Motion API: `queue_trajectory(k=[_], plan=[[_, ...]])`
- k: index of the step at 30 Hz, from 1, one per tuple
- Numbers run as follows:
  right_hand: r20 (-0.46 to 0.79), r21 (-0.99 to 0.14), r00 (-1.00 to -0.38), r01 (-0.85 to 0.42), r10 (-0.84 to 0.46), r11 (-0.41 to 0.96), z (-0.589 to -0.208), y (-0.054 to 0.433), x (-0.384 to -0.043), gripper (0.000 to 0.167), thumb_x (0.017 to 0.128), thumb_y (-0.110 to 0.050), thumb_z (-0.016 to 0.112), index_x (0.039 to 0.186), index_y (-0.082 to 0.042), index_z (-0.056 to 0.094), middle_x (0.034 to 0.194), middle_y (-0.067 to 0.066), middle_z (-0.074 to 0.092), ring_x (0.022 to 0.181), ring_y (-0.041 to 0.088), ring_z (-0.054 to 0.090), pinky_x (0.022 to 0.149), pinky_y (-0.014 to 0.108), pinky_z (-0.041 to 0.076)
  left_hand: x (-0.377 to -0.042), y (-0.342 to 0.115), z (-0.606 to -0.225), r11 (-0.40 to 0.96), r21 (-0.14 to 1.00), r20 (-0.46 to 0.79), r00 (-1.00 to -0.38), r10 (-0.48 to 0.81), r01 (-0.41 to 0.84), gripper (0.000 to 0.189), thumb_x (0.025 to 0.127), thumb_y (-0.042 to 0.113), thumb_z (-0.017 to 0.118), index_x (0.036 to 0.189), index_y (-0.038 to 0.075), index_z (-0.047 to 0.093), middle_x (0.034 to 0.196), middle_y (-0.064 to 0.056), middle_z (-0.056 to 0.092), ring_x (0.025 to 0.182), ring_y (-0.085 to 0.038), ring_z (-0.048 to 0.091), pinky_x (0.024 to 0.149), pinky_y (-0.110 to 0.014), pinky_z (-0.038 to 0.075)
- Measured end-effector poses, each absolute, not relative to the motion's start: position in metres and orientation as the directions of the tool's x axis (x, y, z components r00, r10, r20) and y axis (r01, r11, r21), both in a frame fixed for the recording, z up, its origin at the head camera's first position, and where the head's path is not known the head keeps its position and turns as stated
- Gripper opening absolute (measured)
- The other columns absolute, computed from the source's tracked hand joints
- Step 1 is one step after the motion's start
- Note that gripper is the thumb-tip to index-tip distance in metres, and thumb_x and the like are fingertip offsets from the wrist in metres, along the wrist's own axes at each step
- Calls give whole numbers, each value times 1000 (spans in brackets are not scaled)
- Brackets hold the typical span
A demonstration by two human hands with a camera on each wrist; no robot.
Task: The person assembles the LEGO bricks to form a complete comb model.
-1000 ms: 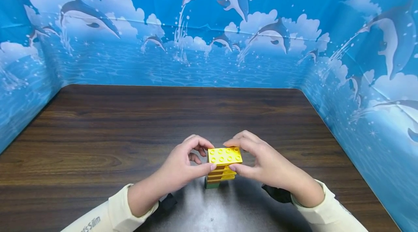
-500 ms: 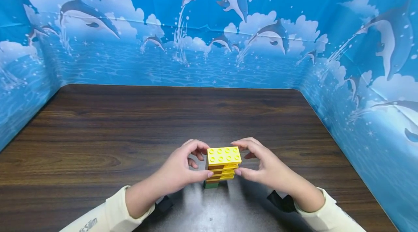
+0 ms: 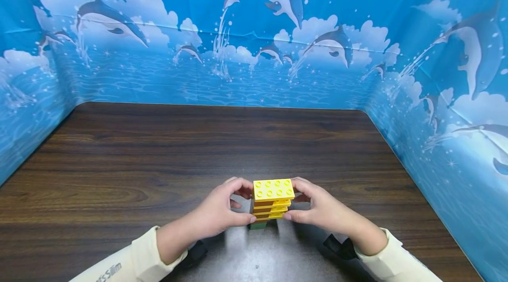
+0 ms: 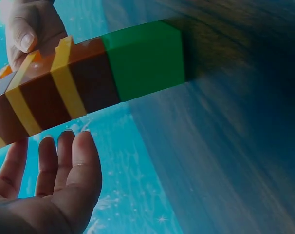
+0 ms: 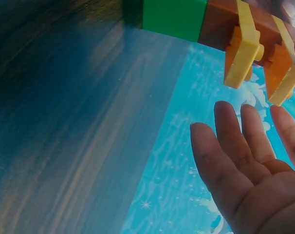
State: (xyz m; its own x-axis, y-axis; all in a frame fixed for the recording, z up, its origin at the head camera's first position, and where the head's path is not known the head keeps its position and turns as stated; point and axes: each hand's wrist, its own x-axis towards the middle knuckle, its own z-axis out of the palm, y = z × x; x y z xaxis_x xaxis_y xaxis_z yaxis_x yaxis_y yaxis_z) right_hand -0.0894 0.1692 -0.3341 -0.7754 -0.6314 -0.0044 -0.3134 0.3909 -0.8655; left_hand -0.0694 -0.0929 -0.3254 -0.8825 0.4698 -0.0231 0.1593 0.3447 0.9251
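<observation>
A tower of toy bricks (image 3: 271,209) stands upright on the table between both hands. A studded yellow plate (image 3: 274,189) tops it; below, brown bricks (image 4: 91,73) alternate with yellow plates (image 5: 242,53) that jut out to the right. At the foot is a green brick (image 4: 147,61). My left hand (image 3: 218,207) holds the tower's left side, thumb in front and index finger behind. On the other side my right hand (image 3: 317,205) has its thumb and index fingertips at the jutting plate ends. The remaining fingers of each hand extend past the tower.
The dark wood-grain table (image 3: 158,150) stretches behind and to both sides of the tower. A blue cloth printed with dolphins (image 3: 238,66) encloses its back and sides. Black straps (image 3: 341,246) hang at the wrists, under cream sleeves (image 3: 139,253).
Both hands have slid down from the top plate to lower on the tower. My right hand drew back to the right, then came in again at the plate ends. The tower stays in place.
</observation>
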Motion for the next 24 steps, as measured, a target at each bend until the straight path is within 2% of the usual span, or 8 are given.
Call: queue_trajectory(k=[12,17,24], plan=[[-67,-904,-745,-236,-664,357,-342,168,-92,49,87,-16,72,131,-4,53,124,10,58,109,17,59,91,36,51,-74,-95,-332,355,928,-89,-863,497,109,49,77,8,78,120,2,57,116,-8,57,109,-28,56,85,-44,50],[-56,-904,-738,-248,-672,348,-343,167,-91,46,88,-14,71,129,-1,54,122,13,59,109,18,60,89,31,52,-75,-94,-334,354,929,-95,-855,510,108,50,77,7,78,121,1,56,116,-8,58,108,-27,58,84,-44,50],[-25,-874,-749,-305,-662,378,-343,166,-89,42,88,-11,70,127,-2,56,123,12,58,111,20,58,91,36,50,-77,-91,-336,352,930,-94,-857,507,106,47,76,5,77,119,1,57,111,-7,62,102,-23,61,84,-43,50]])
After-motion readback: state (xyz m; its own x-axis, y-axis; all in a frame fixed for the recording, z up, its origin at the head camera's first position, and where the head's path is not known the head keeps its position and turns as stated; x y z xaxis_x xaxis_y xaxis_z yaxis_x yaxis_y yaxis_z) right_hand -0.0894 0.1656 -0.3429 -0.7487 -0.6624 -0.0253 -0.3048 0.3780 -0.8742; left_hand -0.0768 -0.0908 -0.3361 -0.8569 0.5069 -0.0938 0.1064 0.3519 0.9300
